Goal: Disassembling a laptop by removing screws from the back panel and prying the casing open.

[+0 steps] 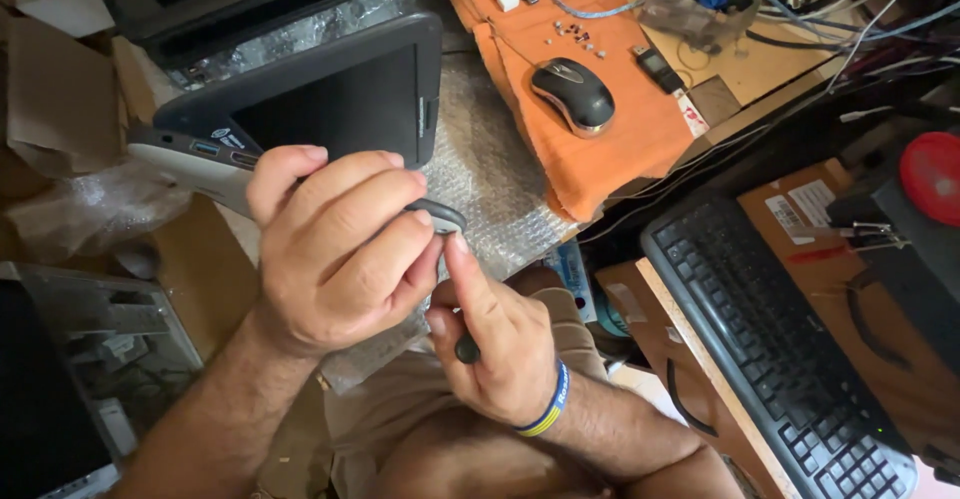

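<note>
A dark laptop [330,99] with a black screen and silver base sits tilted on my lap over bubble wrap [490,174]. My left hand [335,249] grips the laptop's near corner, fingers curled over its hinge edge. My right hand [495,334], with a blue and yellow wristband, holds a small dark-handled tool [466,349]; its index finger points up at the same corner, touching the laptop's edge beside my left fingers. The tool's tip is hidden behind my hands.
An orange cloth [600,149] on the desk carries a black mouse [572,94], small screws [578,34] and a USB stick [660,67]. A black keyboard [780,344] lies at right, cables at top right. Cardboard and computer parts lie at left.
</note>
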